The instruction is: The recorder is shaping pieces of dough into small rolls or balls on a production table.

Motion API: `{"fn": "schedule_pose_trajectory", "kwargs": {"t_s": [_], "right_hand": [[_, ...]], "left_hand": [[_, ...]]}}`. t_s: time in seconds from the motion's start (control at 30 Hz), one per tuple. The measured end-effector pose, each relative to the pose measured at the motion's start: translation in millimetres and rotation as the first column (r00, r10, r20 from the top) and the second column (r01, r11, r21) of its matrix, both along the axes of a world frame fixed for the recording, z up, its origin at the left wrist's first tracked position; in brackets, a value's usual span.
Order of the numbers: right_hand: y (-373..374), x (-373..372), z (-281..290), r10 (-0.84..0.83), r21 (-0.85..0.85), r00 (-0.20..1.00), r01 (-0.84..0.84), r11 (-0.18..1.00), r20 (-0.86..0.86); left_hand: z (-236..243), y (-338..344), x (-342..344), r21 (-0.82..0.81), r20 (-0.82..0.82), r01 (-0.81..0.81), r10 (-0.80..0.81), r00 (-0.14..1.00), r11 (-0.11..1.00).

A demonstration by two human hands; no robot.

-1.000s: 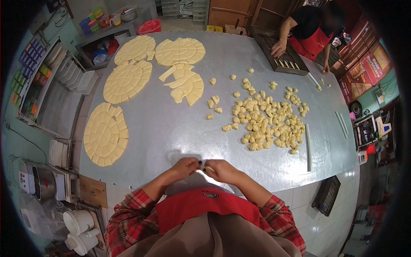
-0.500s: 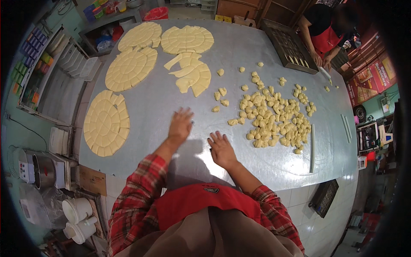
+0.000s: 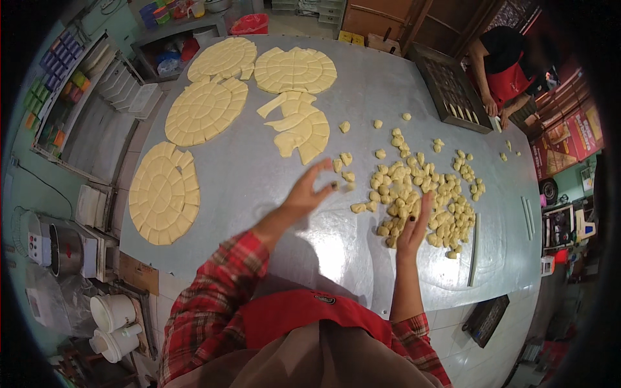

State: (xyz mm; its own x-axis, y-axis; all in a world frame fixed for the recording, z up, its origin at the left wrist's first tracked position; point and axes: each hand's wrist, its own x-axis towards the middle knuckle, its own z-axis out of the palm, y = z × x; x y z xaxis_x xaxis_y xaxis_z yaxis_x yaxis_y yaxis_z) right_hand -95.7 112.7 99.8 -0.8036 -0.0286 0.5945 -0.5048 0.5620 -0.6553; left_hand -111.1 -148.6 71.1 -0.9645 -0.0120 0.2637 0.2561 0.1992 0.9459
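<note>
Hands (image 3: 414,234) near dough lumps (image 3: 456,226), oval emblem (image 3: 325,299) on red apron (image 3: 279,315), lettered banner (image 3: 569,143)

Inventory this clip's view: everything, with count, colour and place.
Table: one, grey, centre
Scored dough rounds: four, yellow, table's left half
Partial dough round: one, yellow, far middle
Dough lumps: many, yellow, right of centre
Trays: two, dark, far right and lower right
Rods: three, pale, table's right
Buckets: two, white, lower left
Container: one, red, beyond table
Co-worker: one, black and red clothes, far right
Own apron: one, red, lower centre
Left hand: one, dark-nailed, left of most lumps
Right hand: one, dark-nailed, near side of lumps
</note>
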Motion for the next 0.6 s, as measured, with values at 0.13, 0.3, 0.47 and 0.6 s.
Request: {"fn": "schedule_pose_trajectory", "kwargs": {"t_s": [0.13,0.3,0.47,0.6], "right_hand": [[4,10,-28,0.056,0.210,0.991,-0.081,0.974,0.123],[-31,67,-86,0.107,0.616,0.957,-0.257,0.745,0.270],[-34,56,-88,0.208,0.437,0.933,-0.325,0.838,0.295],[-31,57,-93,0.204,0.407,0.946,-0.295,0.864,0.253]], "left_hand": [[-43,-84,-72,-0.702,-0.094,-0.468,0.581,0.808,0.537],[-83,-72,-99,-0.836,-0.223,-0.506,0.713,0.665,0.211],[-73,-77,-110,-0.591,0.169,-0.417,0.612,0.773,0.690],[-62,-100,-96,-0.665,0.188,-0.268,0.503,0.843,0.697]]}}
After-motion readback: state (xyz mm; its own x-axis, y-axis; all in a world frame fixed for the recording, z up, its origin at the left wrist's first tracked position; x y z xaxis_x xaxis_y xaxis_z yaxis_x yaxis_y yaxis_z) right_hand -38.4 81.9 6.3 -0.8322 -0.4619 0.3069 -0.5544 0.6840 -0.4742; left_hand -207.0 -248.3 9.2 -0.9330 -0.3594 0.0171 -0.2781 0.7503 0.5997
